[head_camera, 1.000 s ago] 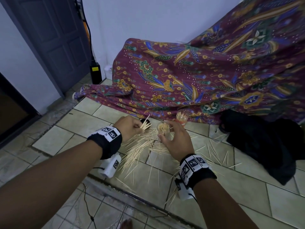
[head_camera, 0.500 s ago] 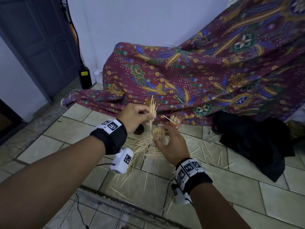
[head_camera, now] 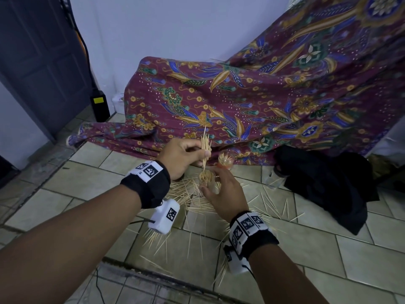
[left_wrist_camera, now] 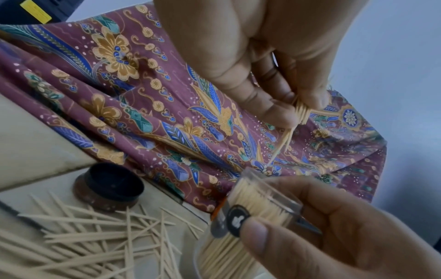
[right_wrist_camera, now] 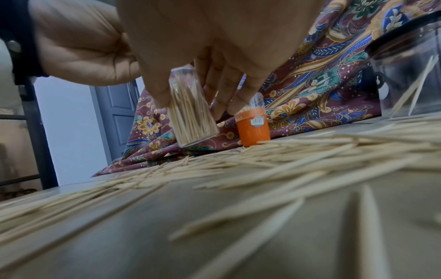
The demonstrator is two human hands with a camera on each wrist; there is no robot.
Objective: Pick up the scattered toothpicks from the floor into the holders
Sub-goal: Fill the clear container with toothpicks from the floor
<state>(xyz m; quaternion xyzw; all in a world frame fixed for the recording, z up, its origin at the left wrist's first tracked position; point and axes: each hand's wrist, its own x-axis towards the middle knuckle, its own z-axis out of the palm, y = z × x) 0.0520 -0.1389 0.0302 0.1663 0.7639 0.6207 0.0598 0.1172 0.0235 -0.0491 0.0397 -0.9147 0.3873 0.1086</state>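
Note:
My left hand point(head_camera: 186, 153) pinches a small bundle of toothpicks point(head_camera: 206, 145), upright, its lower tips just above the mouth of a clear holder point(head_camera: 207, 178). My right hand point(head_camera: 221, 191) grips that clear holder point(right_wrist_camera: 190, 111), tilted and lifted off the floor, packed with toothpicks. In the left wrist view the bundle of toothpicks point(left_wrist_camera: 300, 115) points down at the clear holder point(left_wrist_camera: 264, 198). An orange holder point(right_wrist_camera: 253, 126) with a clear top stands on the tiles by the cloth. Scattered toothpicks point(head_camera: 188, 198) cover the floor under both hands.
A patterned maroon cloth point(head_camera: 263, 95) drapes behind the holders. A dark round lid point(left_wrist_camera: 112, 186) lies on the tiles at left. A clear jar point(right_wrist_camera: 410, 75) with a few toothpicks stands right, beside black fabric point(head_camera: 324, 185). A dark door point(head_camera: 39, 62) is far left.
My left hand rose from the floor pile with a bundle of toothpicks and turned it upright over the clear holder. My right hand kept hold of the holder.

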